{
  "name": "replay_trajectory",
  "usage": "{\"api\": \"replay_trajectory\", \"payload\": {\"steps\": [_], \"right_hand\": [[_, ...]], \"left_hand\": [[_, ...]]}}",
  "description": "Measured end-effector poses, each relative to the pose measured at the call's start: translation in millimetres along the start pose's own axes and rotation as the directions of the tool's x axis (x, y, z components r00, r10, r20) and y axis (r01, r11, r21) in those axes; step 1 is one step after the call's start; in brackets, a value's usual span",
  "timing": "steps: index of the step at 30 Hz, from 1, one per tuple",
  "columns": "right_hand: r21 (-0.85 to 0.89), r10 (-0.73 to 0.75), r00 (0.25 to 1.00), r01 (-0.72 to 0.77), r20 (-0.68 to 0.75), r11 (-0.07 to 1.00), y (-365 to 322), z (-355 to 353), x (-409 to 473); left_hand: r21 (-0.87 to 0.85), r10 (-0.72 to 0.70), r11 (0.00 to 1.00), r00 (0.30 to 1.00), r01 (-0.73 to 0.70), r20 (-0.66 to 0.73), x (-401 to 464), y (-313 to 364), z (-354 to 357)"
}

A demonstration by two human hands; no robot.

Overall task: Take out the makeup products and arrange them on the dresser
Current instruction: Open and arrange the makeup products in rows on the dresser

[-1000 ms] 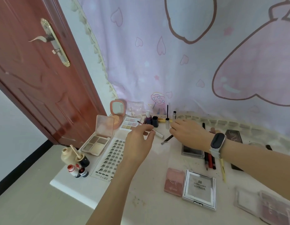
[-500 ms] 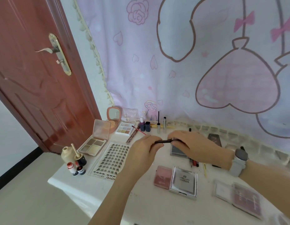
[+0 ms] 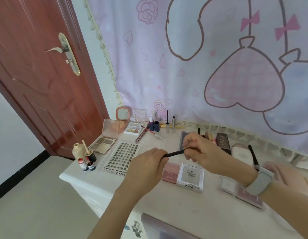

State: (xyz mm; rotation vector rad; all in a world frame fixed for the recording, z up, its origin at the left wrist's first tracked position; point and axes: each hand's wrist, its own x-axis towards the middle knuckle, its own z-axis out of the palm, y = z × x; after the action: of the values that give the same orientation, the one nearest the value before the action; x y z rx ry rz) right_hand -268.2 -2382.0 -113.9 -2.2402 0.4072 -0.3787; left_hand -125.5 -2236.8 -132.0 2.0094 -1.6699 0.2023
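While both of my hands are raised over the middle of the dresser, they share one thin black pencil: my left hand pinches its left end, fingers curled, and my right hand grips its right end, fingers curled round it. The pencil lies nearly level, tilted slightly up to the right, at frame centre, clear of the surface.

Edges: the dresser's front-left corner sits at lower left of the frame, with bare floor beyond it. Close to that corner stand a beige bottle and two small red-capped bottles. A lash tray lies just left of my left hand. An open palette with raised lid is behind it, near the left edge.

Along the back, against the pink curtain, stand a round mirror compact, a dark nail polish bottle and two upright tubes.

Below my hands lie a pink compact and a silver square compact, touching side by side. Bare tabletop runs in front of them toward the lower edge of the frame. A grey watch is on my right wrist.
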Motion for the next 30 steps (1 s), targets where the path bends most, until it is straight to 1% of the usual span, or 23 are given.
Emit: {"api": "replay_trajectory", "payload": {"steps": [2,3,6,8,10,12,13,16,19,23,26,28,30], "right_hand": [[0.033,0.003,1.0,-0.003,-0.007,0.999,-3.4,1.2,-5.6],[0.044,0.007,1.0,-0.007,0.005,0.999,-4.7,0.8,-7.7],[0.035,0.015,0.997,-0.018,0.082,0.999,-8.8,3.7,-19.2],[0.088,0.023,0.997,-0.029,0.077,0.996,-9.3,9.3,-27.3],[0.154,0.041,0.999,-0.044,0.018,0.987,-6.7,18.6,-34.6],[0.177,0.077,0.997,-0.072,-0.022,0.982,-1.1,30.7,-42.2],[0.171,0.097,0.995,-0.092,-0.02,0.981,2.6,37.6,-46.3],[0.154,0.164,0.986,-0.164,0.013,0.974,13.7,52.8,-58.5],[0.194,0.209,0.978,-0.206,0.0,0.959,21.4,63.8,-71.1],[0.21,0.239,0.97,-0.223,-0.054,0.952,25.3,75.9,-79.1],[0.219,0.262,0.956,-0.23,-0.132,0.948,26.9,77.7,-78.1],[0.234,0.285,0.939,-0.238,-0.192,0.943,28.6,74.6,-77.4],[0.287,0.324,0.908,-0.246,-0.265,0.926,30.9,70.3,-77.5]], "left_hand": [[0.008,0.004,1.0,1.0,-0.004,0.024,-3.1,6.1,3.6],[0.003,0.015,1.0,1.0,-0.015,0.013,-4.7,8.4,4.2],[-0.045,0.044,0.998,0.999,-0.044,-0.013,-16.2,18.6,5.9],[-0.097,0.009,0.995,0.999,-0.013,-0.037,-27.8,23.9,10.0],[-0.143,-0.067,0.988,0.996,0.059,-0.058,-42.9,27.0,16.3],[-0.167,-0.133,0.978,0.99,0.126,-0.036,-56.7,28.4,24.3],[-0.177,-0.151,0.974,0.988,0.145,-0.021,-62.8,28.8,28.5],[-0.171,-0.188,0.966,0.981,0.192,0.041,-76.9,30.6,37.4],[-0.182,-0.208,0.957,0.971,0.228,0.118,-88.9,30.8,42.5],[-0.22,-0.253,0.93,0.946,0.296,0.204,-94.2,29.1,44.9],[-0.284,-0.327,0.872,0.906,0.399,0.27,-100.6,19.1,40.0],[-0.285,-0.355,0.857,0.893,0.429,0.277,-106.1,8.9,36.5],[-0.251,-0.397,0.857,0.887,0.45,0.236,-109.7,0.1,34.8]]}}
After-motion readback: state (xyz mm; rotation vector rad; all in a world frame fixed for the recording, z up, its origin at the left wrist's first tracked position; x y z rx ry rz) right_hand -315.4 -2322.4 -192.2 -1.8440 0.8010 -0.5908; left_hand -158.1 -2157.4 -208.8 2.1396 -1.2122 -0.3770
